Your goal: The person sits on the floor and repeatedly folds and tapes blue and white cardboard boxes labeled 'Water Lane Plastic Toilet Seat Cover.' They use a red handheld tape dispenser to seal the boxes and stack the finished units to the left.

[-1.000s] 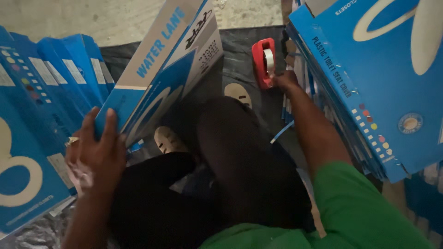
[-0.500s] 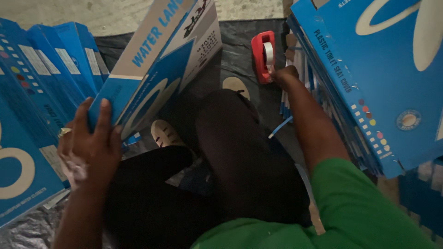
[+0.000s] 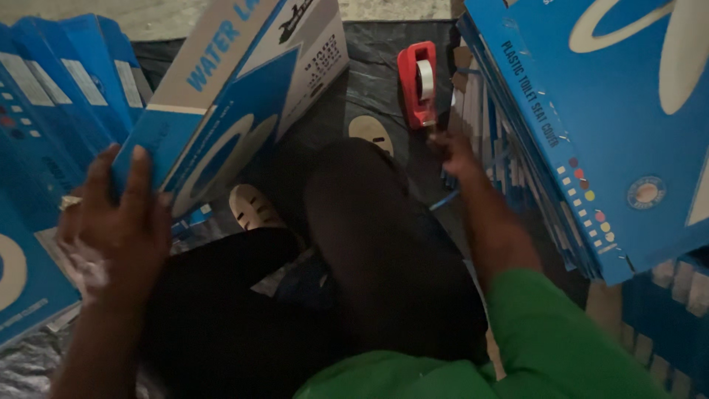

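Blue-and-white cardboard box [image 3: 244, 96], folded up and tilted, is held at about ten o'clock from the seated person's lap, its lower corner pressed under the left hand [image 3: 122, 222]. That hand is laid flat with the fingers spread over the blue panel, a ring on one finger; the box appears to be steadied in this way so that it stays leaning upright rather than sliding down onto the legs.

The right hand [image 3: 454, 151] is stretched out toward one o'clock, its fingertips just beside the base of a red tape dispenser [image 3: 417, 81] that stands on the dark sheet [image 3: 384, 44] covering the floor. Whether the dispenser is actually touched or gripped cannot be told; the fingers look loosely curled, not clenched.

At nine o'clock a row of flat blue cartons [image 3: 52, 111] is leaned together, and at three o'clock a thick stack of flattened blue cartons [image 3: 591, 133] is propped on edge, close against the right forearm. Both piles seem to be kept within arm's reach of the seat. The person's dark-trousered legs are folded in the middle, with two pale sandals [image 3: 255, 207] showing near twelve o'clock. The raised knee and the leaning stack narrow the path to the dispenser.
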